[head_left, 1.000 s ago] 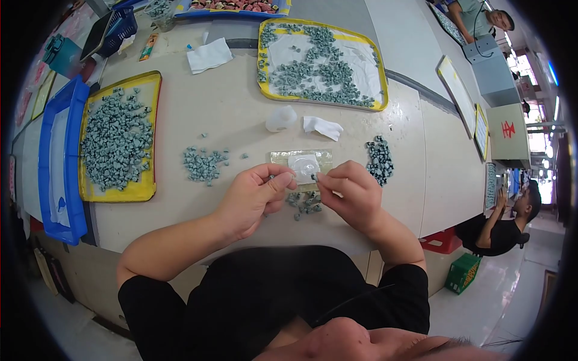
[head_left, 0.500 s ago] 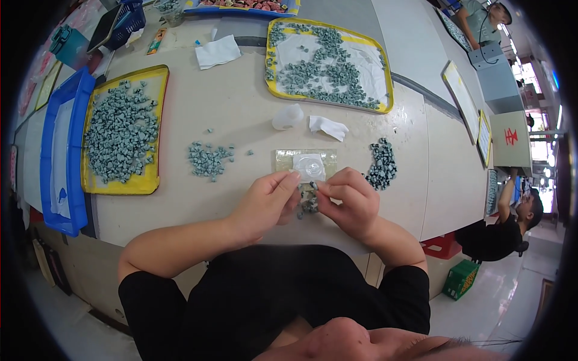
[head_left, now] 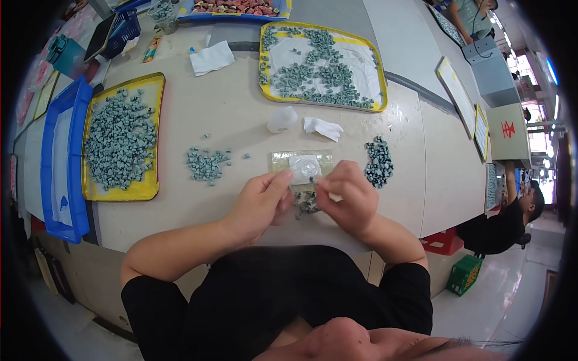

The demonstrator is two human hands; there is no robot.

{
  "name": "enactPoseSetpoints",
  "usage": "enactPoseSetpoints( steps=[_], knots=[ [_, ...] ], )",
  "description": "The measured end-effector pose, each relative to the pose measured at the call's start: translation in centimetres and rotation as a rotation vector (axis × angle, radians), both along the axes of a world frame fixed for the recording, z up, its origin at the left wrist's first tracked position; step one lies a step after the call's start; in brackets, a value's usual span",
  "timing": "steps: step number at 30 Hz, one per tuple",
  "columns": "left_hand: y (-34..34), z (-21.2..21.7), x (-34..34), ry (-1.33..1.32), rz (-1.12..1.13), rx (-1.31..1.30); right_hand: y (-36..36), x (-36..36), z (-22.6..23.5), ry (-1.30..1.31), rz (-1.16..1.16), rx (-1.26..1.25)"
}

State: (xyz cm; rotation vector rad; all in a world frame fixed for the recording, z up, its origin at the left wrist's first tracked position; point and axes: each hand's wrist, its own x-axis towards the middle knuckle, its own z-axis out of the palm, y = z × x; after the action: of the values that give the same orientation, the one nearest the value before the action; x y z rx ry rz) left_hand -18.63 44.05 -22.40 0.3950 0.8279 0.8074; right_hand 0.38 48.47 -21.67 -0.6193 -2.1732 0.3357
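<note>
Nearby, a yellow tray (head_left: 152,84) and small green pile (head_left: 206,164) flank both hands (head_left: 307,198).

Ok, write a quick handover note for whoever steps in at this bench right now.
Left hand and right hand: both pinch something small above the table edge; what it is cannot be told.
Under them: a loose cluster of small grey-green pieces, beyond it a clear round dish on a pale mat.
Sorted so far: small pile left, darker pile right.
Left: the full yellow tray and the far yellow tray.
</note>
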Motion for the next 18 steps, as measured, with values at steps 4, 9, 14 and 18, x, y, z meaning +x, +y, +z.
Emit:
enactPoseSetpoints(
  steps=[4, 9, 14, 18],
  knots=[
    [0.5, 1.5, -0.4, 0.075, 0.145, -0.087, 0.3, 2.6, 1.7, 0.252, -0.208, -0.903],
    [1.6, 1.2, -0.2, 0.082, 0.194, -0.086, 1.4, 4.0, 2.6, 0.477, -0.250, -1.393],
    [2.1, 1.7, 1.9, 0.154, 0.260, -0.001, 1.5, 4.4, 3.5, 0.595, -0.174, -1.438],
    [2.6, 2.5, 2.6, 0.194, 0.359, 0.042, 1.2, 4.9, 3.9, 0.610, -0.179, -1.478]
  ],
)
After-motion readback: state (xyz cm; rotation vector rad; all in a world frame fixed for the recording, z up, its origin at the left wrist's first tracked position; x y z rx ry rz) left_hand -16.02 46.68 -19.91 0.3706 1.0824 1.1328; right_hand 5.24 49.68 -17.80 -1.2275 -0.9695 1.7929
